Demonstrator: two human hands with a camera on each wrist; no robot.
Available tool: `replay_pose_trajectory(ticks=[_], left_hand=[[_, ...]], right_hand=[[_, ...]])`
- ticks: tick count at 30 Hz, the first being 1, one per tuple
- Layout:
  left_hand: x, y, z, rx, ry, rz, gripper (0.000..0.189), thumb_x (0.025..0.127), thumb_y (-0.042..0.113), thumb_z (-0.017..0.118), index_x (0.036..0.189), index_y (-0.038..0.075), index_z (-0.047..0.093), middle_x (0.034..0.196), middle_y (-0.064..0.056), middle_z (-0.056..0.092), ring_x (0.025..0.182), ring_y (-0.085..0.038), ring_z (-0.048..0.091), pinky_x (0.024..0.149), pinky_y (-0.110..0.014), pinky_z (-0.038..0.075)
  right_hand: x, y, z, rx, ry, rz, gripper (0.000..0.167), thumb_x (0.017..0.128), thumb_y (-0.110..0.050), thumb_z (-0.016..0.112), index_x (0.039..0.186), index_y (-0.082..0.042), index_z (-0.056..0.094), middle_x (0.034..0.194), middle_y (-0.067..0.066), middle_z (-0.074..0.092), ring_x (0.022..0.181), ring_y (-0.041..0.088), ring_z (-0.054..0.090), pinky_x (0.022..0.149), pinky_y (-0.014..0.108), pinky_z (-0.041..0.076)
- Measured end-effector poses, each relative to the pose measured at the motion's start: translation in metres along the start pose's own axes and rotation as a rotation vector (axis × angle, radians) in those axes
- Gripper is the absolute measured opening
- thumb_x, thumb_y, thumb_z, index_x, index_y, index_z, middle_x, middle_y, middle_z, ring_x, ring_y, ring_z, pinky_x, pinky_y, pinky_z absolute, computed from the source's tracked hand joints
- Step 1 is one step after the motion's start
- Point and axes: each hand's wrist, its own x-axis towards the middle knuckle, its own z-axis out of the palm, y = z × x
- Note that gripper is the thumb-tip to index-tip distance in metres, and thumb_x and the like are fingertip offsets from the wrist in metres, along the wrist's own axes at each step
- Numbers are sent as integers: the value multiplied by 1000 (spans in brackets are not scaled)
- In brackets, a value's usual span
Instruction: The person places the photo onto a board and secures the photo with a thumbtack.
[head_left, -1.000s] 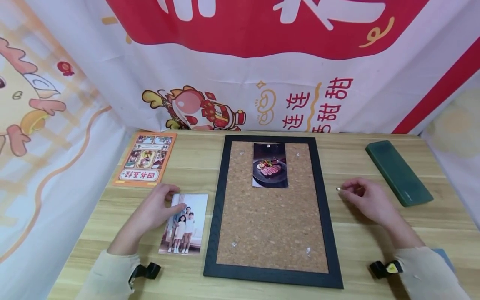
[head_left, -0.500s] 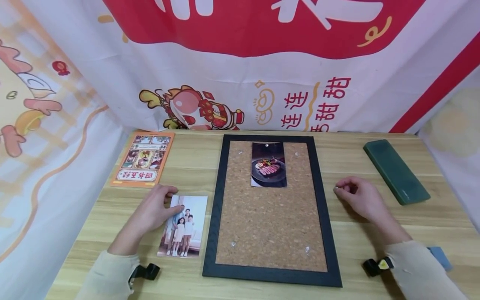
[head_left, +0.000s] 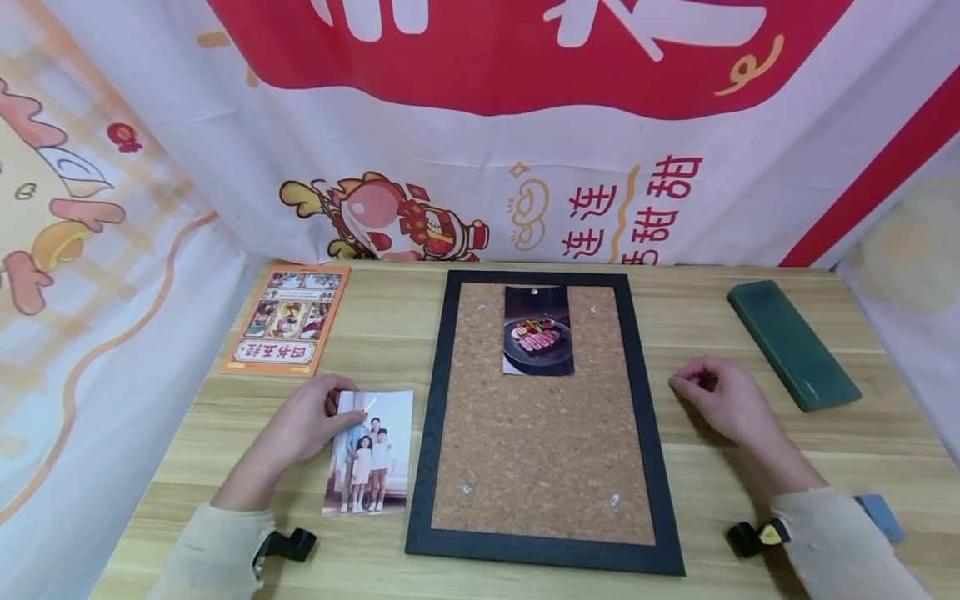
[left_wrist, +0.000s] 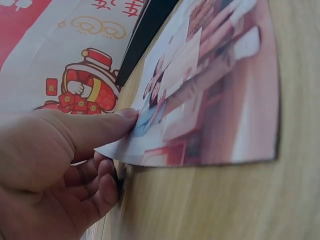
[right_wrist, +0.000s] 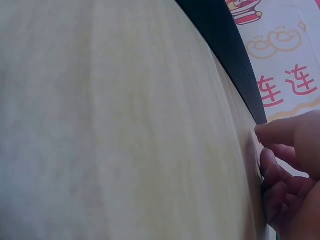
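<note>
Just left of a black-framed cork board, a family photo lies upright to the viewer, its right edge near the frame but apart from it. The left hand pinches its top left corner, thumb on the printed face and bent fingers under the edge; from the left wrist, that corner curves up off the wooden counter.

On the other side of the board, the right hand is held near the frame without touching it. Its fingers are bent, with the tips of thumb and forefinger drawn close together; I cannot tell whether anything small sits between them.

A food photo hangs at the top middle of the cork, a small pin through its upper edge. Small clear pieces mark the cork near its corners. Farther out, an orange booklet lies beyond the left hand, a green case lies slantwise beyond the right, and a blue object shows beside the right sleeve.
</note>
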Motion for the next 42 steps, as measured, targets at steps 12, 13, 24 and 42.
replay_pose_trajectory(ticks=[12,13,24,42], left_hand=[[-4,-8,-6,-156,-34,-17,44,104,21,74,141,4,58,87,-5,62,68,-19,58,57,-28,50],[-4,-9,-6,-176,-40,-15,44,104,21,72,142,4,58,86,-6,62,67,-19,59,56,-29,51],[-13,-17,-8,-340,-78,70,56,103,8,69,155,0,48,95,-10,64,76,-14,64,66,-28,59],[-22,-17,-26,-309,-8,48,57,103,8,70,155,1,49,116,-15,70,96,-11,73,80,-24,63]], right_hand=[[-10,-2,-10,83,-24,31,22,107,-29,71,110,-8,76,106,11,78,82,14,60,66,23,51],[-10,-2,-10,88,-31,34,22,107,-29,70,110,-8,76,105,11,78,82,14,60,66,24,51],[-14,-2,-14,101,-36,24,23,108,-31,69,117,-11,77,104,11,77,83,14,63,64,26,53],[-18,-13,-21,179,-40,-56,16,104,-17,73,115,-7,78,105,14,82,81,3,74,71,18,58]])
